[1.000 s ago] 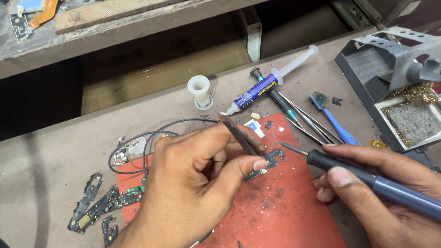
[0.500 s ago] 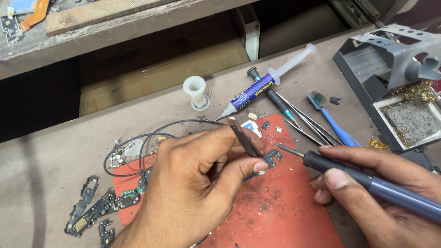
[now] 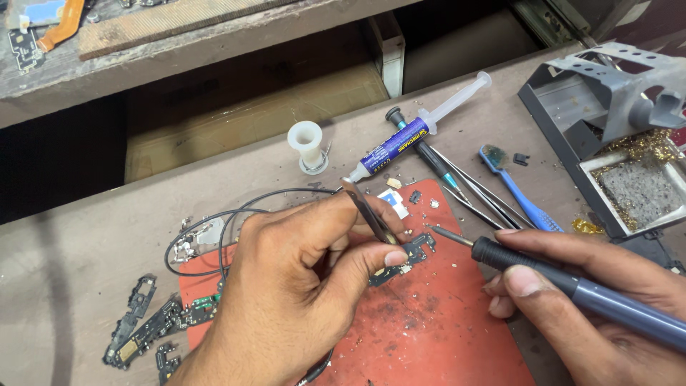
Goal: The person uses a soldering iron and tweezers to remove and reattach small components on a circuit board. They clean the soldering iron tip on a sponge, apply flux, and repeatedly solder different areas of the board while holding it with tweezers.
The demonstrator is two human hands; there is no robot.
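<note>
Both hands are working: left hand (image 3: 300, 286) pinching tweezers (image 3: 368, 211) onto the small board (image 3: 409, 256), right hand (image 3: 593, 307) gripping the soldering iron (image 3: 572, 286); steadying the tip matters.

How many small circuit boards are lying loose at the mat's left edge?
3 that I can make out: one long black board leftmost, one board beside it, one small board below. Others may hide under the left hand.

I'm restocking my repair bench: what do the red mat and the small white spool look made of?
Red mat: probably silicone or rubber, going by its matte, scuffed, speckled surface and rounded corner. Small white spool: likely plastic, smooth, uniformly white and slightly glossy, standing upright on the bench.
</note>
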